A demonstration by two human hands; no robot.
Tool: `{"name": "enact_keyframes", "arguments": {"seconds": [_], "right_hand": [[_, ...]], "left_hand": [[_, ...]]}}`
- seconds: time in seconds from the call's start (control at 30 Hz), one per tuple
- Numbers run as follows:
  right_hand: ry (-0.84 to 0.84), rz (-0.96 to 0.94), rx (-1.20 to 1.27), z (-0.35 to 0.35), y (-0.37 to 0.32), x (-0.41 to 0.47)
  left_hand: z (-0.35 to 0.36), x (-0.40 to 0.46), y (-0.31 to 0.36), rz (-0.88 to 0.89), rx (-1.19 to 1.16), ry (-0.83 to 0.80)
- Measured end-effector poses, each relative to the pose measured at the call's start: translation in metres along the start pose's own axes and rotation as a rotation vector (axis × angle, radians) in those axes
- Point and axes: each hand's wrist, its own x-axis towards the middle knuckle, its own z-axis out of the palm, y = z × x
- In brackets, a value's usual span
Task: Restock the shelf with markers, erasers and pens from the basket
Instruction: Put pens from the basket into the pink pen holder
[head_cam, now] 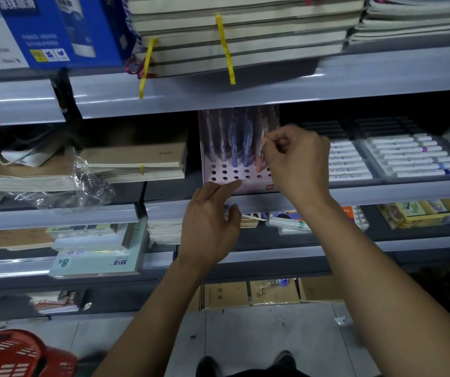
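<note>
Seating a pen (259, 156) into the perforated pink display stand (234, 175) is judged to be the step in hand. The right hand (294, 159) pinches the wrapped pen between thumb and curled fingers at the stand's right end, the pen's lower tip close to the holes in the back rows. The left hand (210, 227) is open, its straight fingertips resting against the stand's front lip, apparently steadying it. To do this well, the pen should be kept upright and lined up over a free hole before being pushed down, with the left hand bracing the stand so it does not slide back on the shelf (354, 190). Several pens (234, 140) already stand in the rear rows, left of the held one; the front rows of holes are vacant. Clearance is tight above the stand: the edge of the upper shelf (218, 99) sits just over the pen tops, so any insertion must come in at a slant from the front and then straighten. Right of the stand lie trays of white markers (414, 156), close to the right wrist. The red basket (14, 355) sits on the floor, well below and left of the stand.
</note>
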Motion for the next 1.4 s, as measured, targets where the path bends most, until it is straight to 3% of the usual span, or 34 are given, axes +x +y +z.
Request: {"name": "enact_keyframes", "arguments": {"seconds": [0.37,0.53,1.0,1.4], "right_hand": [[-0.061,0.037,0.028,0.000,0.008,-0.012],[-0.053,-0.057,-0.010,-0.001,0.014,-0.040],[-0.718,-0.260,-0.003,0.065,-0.002,-0.129],[-1.101,-0.482,-0.066,0.178,-0.123,-0.233]], "left_hand": [[-0.002,-0.005,0.003,-0.010,-0.025,0.032],[-0.008,-0.014,0.002,-0.046,0.050,0.118],[-0.059,-0.105,-0.030,-0.410,0.360,0.105],[-0.172,-0.242,-0.123,-0.843,0.453,0.062]]}}
